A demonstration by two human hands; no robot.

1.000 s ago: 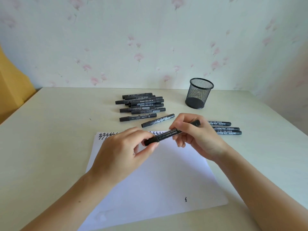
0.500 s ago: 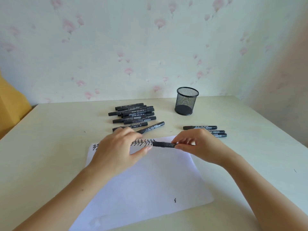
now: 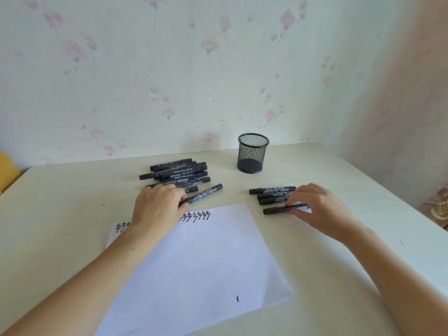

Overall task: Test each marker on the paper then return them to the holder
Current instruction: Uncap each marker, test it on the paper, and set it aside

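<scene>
A white paper sheet lies in front of me with a row of black zigzag marks along its far edge. My right hand holds a capped black marker by its rear end, low on the table at the near side of a small group of markers. My left hand grips the near end of another black marker that lies slanted beside a pile of several markers. The black mesh holder stands upright behind both groups, with no marker showing in it.
The pale table meets a flowered wall at the back and a corner at the right. A yellow object sits at the far left edge. A small stray mark is on the paper near its front right corner.
My hands have parted: the right one carried the capped marker rightward down to the small group, and the left one reached forward onto the slanted marker by the pile.
</scene>
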